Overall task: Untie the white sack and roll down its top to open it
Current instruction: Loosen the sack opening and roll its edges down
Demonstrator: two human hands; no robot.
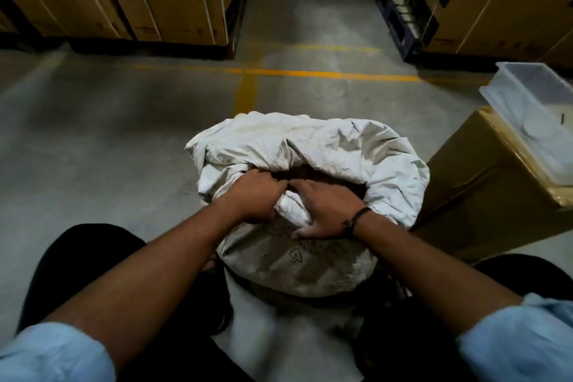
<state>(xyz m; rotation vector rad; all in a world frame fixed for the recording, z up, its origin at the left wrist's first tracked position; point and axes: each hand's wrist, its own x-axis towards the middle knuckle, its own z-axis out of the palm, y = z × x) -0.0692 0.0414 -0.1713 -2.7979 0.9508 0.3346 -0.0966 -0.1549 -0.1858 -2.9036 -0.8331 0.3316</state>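
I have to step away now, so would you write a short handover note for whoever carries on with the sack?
Left hand: closed on the near rim fabric of the sack.
Right hand: gripping the same fold beside it, thumb under the roll.
Sack stands on the floor between the knees, a cardboard box to its right.
Done: no tie visible, mouth open, top already rolled around most of the rim.
Left: finish rolling the near edge down; contents too dark to make out.

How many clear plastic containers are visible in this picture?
1. The clear plastic container sits on top of the brown carton at the right, beside the white sack. Others may be hidden outside the frame.
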